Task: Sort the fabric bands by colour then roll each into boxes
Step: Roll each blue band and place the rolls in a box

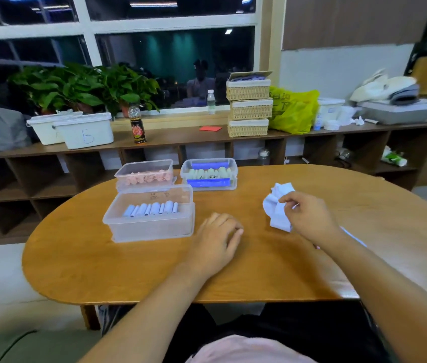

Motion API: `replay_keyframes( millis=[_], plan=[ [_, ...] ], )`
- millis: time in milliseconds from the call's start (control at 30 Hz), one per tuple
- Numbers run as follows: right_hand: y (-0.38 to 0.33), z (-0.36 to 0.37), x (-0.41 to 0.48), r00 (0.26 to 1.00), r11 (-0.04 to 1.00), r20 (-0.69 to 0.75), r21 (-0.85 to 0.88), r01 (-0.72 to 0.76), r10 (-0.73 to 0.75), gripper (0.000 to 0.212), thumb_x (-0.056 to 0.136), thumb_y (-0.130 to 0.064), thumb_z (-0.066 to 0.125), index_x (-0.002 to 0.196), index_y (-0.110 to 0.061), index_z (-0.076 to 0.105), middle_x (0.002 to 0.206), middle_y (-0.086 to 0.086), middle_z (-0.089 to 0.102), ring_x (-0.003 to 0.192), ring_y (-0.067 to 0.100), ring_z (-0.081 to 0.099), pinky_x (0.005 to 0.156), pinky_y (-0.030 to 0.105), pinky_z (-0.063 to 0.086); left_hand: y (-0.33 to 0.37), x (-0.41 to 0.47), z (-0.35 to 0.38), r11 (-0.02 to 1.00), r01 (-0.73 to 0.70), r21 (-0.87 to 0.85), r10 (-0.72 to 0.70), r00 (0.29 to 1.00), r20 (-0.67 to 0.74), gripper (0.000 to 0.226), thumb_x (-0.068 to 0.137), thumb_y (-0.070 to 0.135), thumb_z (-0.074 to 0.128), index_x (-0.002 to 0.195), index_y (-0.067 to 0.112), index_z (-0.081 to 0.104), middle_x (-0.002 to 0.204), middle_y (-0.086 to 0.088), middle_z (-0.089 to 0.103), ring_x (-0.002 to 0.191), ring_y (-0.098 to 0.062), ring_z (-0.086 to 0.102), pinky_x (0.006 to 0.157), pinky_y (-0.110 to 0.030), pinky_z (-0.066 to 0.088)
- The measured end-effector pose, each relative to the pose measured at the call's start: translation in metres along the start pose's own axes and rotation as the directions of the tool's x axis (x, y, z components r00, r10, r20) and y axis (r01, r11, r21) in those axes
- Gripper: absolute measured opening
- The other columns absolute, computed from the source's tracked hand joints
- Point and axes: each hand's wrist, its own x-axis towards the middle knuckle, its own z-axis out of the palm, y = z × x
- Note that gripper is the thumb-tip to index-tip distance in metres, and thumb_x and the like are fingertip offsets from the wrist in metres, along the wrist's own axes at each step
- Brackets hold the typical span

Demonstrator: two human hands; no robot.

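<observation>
Right hand (309, 218) fingers (287, 198) pinch the crumpled pale-blue band (276, 209), its length running far-to-near, right of centre on the worktop (128, 271). Left hand (216, 241) rests loosely curled, empty. Bare worktop lies right of the band.

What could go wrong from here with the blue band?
1. The blue band is bunched up in the right hand. Rolled without flattening, it would likely make a lumpy roll that sits badly beside the neat blue rolls in the front box.
2. A blue strip lies under the right forearm near the table edge; an arm move could drag it off.
3. The left hand rests on the table; one-handed rolling may come loose.
</observation>
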Motion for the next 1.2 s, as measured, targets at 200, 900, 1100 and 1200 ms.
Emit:
replay_keyframes(
  millis=[200,900,1100,1200],
  plan=[
    [0.055,-0.022,0.009,0.998,0.998,-0.003,-0.032,-0.062,0.062,0.031,0.100,-0.010,0.057,0.123,-0.021,0.074,0.120,-0.003,0.070,0.099,0.016,0.060,0.084,0.029,0.045,0.004,0.026,0.035,0.999,0.035,-0.023,-0.032,0.994,0.107,0.012,0.103,0.040,0.060,0.104,0.031,0.068,0.104,0.019,0.060,0.102,-0.009,0.053,0.094,-0.042,0.050],
    [0.065,0.028,-0.010,0.997,0.965,-0.006,-0.249,0.078,-0.082,0.035,0.098,-0.018,0.052,0.131,-0.028,0.060,0.111,-0.005,0.064,0.102,0.024,0.062,0.083,0.046,0.049,0.042,0.069,0.055,0.689,0.551,-0.471,-0.521,0.828,0.208,0.011,0.102,0.026,0.054,0.095,0.016,0.055,0.081,0.003,0.060,0.070,-0.011,0.050,0.065,-0.034,0.041],
    [0.057,0.034,-0.011,0.986,0.957,0.011,-0.241,0.162,-0.165,0.044,0.097,-0.019,0.056,0.140,-0.028,0.056,0.119,-0.004,0.067,0.108,0.024,0.064,0.085,0.044,0.050,0.011,0.053,0.028,0.584,0.603,-0.543,-0.644,0.752,0.141,0.007,0.099,0.022,0.059,0.098,0.018,0.054,0.082,-0.001,0.058,0.074,-0.016,0.054,0.064,-0.032,0.044],
    [0.047,0.038,-0.007,0.979,0.951,0.085,-0.234,0.201,-0.186,0.048,0.097,-0.022,0.058,0.145,-0.030,0.054,0.130,-0.006,0.064,0.112,0.023,0.062,0.090,0.044,0.051,-0.004,0.040,0.018,0.597,0.598,-0.534,-0.636,0.759,0.137,0.019,0.097,0.025,0.069,0.111,0.028,0.056,0.095,-0.001,0.066,0.081,-0.016,0.065,0.065,-0.025,0.050]
  ],
)
